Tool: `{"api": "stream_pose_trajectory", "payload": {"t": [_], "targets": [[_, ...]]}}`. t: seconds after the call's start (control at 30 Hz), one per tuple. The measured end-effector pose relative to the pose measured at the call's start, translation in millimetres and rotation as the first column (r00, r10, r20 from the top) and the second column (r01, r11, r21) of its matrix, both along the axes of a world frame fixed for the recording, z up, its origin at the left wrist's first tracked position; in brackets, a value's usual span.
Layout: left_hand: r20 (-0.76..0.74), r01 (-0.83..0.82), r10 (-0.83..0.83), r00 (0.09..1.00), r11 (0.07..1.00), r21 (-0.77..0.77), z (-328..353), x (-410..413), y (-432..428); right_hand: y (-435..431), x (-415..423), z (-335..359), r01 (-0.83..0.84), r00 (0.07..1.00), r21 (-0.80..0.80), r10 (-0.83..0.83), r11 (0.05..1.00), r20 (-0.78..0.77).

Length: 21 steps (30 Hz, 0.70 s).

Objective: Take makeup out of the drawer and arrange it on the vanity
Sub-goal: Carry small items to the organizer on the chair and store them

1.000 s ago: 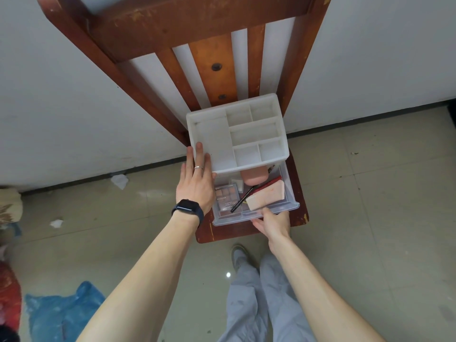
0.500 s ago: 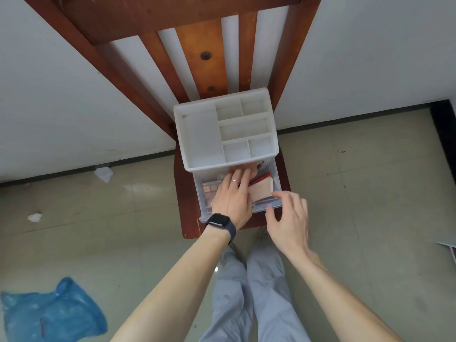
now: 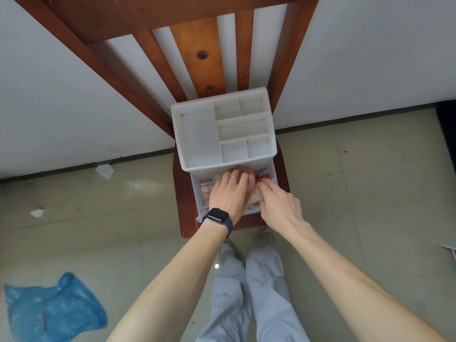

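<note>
A white organiser [image 3: 197, 139] with open compartments on top stands on a wooden chair seat [image 3: 182, 201]. Its clear drawer [image 3: 200, 213] is pulled out toward me. Both hands are inside it. My left hand [image 3: 228, 193], wearing a watch and a ring, lies with straight fingers over the contents, its fingertips on a peach sponge [image 3: 249, 171]. An eyeshadow palette [image 3: 204, 190] shows to its left. My right hand [image 3: 281, 203] pinches a beige pad with a red edge [image 3: 255, 195] between thumb and fingers. The hands hide the remaining contents.
The chair back [image 3: 197, 58] rises behind the organiser, against a white wall. On the tiled floor lie a blue plastic bag [image 3: 54, 309] at the lower left and paper scraps [image 3: 104, 170] near the wall. My legs [image 3: 246, 292] stand just before the chair.
My left hand moved from the organiser's side into the drawer. My right hand left the drawer front, rose, then came down onto the beige pad.
</note>
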<state>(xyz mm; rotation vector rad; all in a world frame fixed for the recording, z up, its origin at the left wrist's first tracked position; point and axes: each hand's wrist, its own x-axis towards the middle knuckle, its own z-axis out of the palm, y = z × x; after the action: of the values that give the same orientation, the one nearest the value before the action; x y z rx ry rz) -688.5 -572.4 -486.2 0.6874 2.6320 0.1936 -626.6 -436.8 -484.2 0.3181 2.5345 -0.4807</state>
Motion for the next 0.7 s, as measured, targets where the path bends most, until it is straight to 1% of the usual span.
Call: {"api": "stream_pose_trajectory", "payload": {"t": [0.07, 0.13, 0.2, 0.27, 0.33, 0.4, 0.47, 0.57, 0.7], "targets": [[-0.007, 0.042, -0.042, 0.999, 0.999, -0.003, 1, -5, 2, 2, -2, 1, -0.026, 1.000, 0.018, 0.026, 0.999, 0.004], [-0.038, 0.127, -0.128, 0.991, 0.992, -0.011, 4, -7, -1, 2, -4, 1, -0.055, 0.998, 0.038, 0.055, 0.998, 0.006], [-0.065, 0.195, -0.193, 0.979, 0.981, 0.020, 4, -7, -8, 3, -6, 2, -0.086, 0.996, 0.060, 0.085, 0.995, 0.016], [-0.060, 0.204, -0.201, 0.978, 0.977, 0.060, 9, -8, -15, 2, -10, 3, -0.132, 0.991, 0.094, 0.130, 0.987, 0.028], [-0.016, 0.123, -0.122, 0.992, 0.982, 0.140, 17, -8, -22, 0, -15, 5, -0.194, 0.981, 0.137, 0.190, 0.971, 0.045], [0.042, -0.023, 0.014, 0.999, 0.975, 0.223, 27, -5, -30, -2, -21, 7, -0.260, 0.965, 0.165, 0.255, 0.951, 0.055], [0.086, -0.177, 0.159, 0.984, 0.947, 0.267, 37, 0, -39, -3, -26, 7, -0.322, 0.947, 0.189, 0.317, 0.928, 0.057], [0.176, -0.378, 0.337, 0.925, 0.870, 0.318, 45, 6, -54, -5, -33, 4, -0.419, 0.908, 0.202, 0.414, 0.885, 0.068], [0.308, -0.611, 0.529, 0.791, 0.717, 0.337, 51, 13, -70, -8, -39, 2, -0.502, 0.864, 0.221, 0.496, 0.836, 0.085]]}}
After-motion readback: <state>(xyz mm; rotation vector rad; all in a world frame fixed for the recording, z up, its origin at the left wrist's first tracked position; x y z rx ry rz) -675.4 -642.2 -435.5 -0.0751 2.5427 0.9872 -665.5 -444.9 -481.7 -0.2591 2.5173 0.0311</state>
